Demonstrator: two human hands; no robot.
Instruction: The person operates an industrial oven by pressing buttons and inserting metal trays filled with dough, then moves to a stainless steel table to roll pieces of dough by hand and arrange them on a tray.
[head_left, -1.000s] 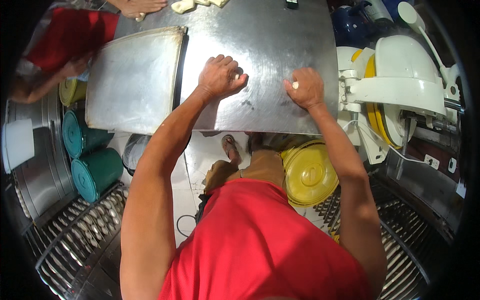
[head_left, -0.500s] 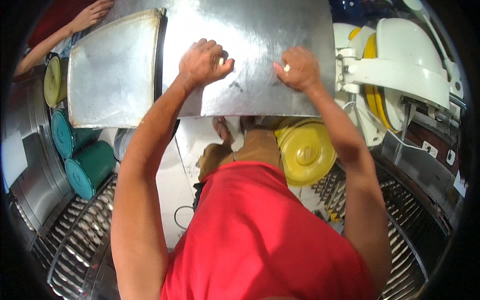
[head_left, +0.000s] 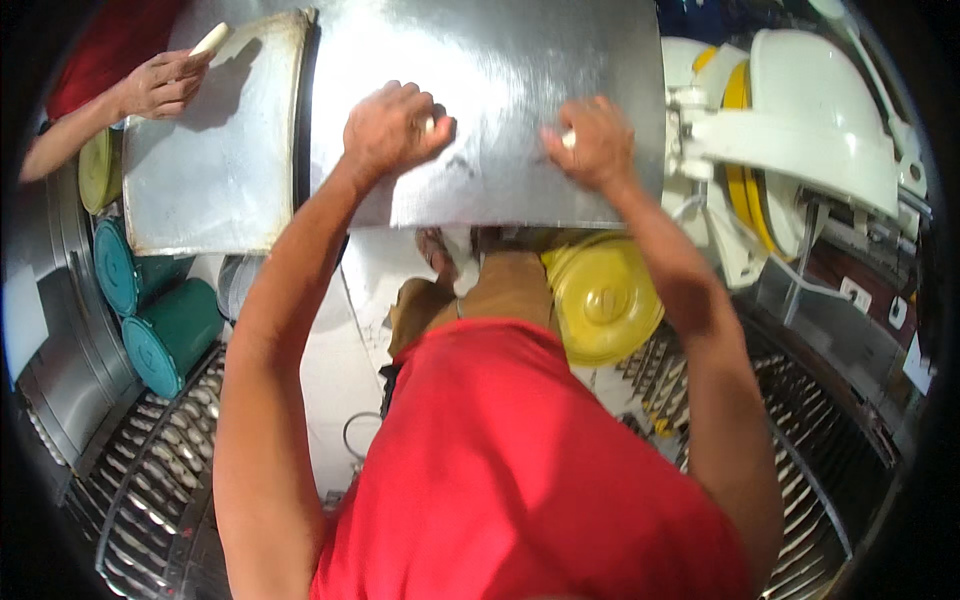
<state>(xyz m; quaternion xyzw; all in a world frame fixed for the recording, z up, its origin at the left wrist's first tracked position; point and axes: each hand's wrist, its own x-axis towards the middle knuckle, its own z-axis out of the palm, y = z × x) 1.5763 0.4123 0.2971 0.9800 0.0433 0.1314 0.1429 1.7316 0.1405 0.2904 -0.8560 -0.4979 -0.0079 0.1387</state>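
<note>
My left hand (head_left: 393,128) is curled on the shiny metal tabletop (head_left: 480,200), over a small piece of pale dough (head_left: 429,126) whose end peeks out by the thumb. To its right, my right hand (head_left: 592,142) closes over a second pale dough piece (head_left: 569,138) in the same manner. Most of each piece is covered by fingers and palm. At the upper left, another person's hand (head_left: 165,85) holds a pale dough stick (head_left: 210,40) above a flat metal baking tray (head_left: 205,190) that lies left of my hands.
A white machine (head_left: 800,150) with yellow edging stands right of the table. Below it sits a yellow lidded bucket (head_left: 605,300). Teal lidded buckets (head_left: 172,335) are at the left. Racks (head_left: 170,470) holding rows of pale pieces flank me.
The other person's hand has come from the table's far left edge over the tray, now with a dough stick in it. My hands stay curled over their dough pieces, only slightly shifted.
</note>
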